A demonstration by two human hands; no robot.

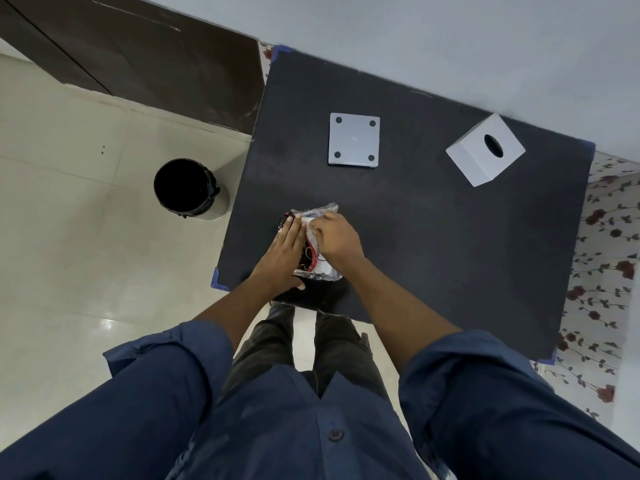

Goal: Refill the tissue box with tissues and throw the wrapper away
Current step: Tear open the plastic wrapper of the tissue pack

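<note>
Both your hands work the tissue pack (320,268): left hand (284,252) flat, right hand (337,237) pinching wrapper (320,211). Yank hard and tissues could spill beside your grip.

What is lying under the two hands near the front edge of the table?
A plastic-wrapped tissue pack lies on the black table, under the left hand and right hand. The hands cover its middle, so any opening cannot be seen.

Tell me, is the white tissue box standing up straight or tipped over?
Tipped. The tissue box rests tilted on the table, and its bottom plate lies apart, feet up.
</note>
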